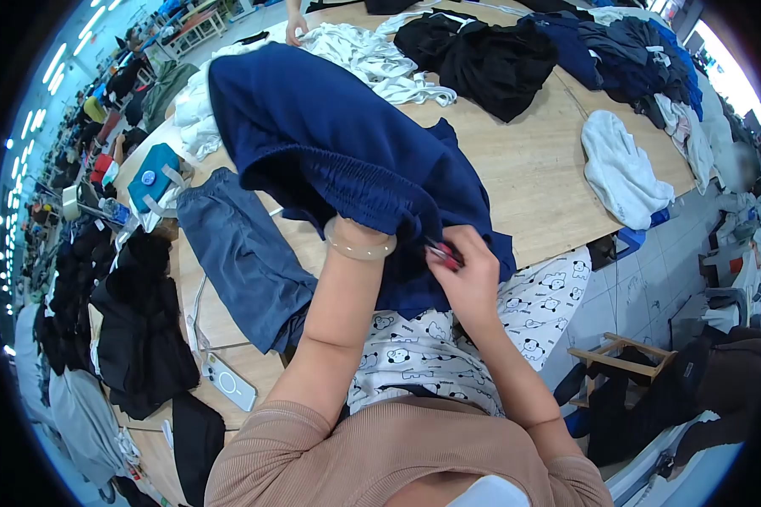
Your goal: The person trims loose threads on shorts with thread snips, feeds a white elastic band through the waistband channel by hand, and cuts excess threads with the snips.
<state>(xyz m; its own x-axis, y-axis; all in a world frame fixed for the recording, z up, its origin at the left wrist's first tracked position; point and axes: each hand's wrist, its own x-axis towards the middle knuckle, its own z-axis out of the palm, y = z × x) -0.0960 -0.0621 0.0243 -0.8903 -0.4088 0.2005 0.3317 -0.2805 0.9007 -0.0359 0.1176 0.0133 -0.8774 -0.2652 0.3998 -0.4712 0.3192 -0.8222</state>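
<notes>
Garment (330,118) covers the left hand (359,226), its fingers' state unclear; right hand (461,264) grips a red tool (445,255) beside it.

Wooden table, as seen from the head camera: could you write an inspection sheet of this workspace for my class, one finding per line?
Surface: light wooden table, seam showing near the black garments.
Job's things: navy garment, gathered edge, lifted; small red tool.
Clutter: white garments, slate-blue garment, pale grey garment, phone.
Hands: left hand mostly hidden by the navy garment; right hand holds the small red tool beside it.
Cables: none certain; thin white strip above the phone, cord or tape unclear.
Surroundings: another person's hand at the far side; wooden stool; tiled floor.
</notes>
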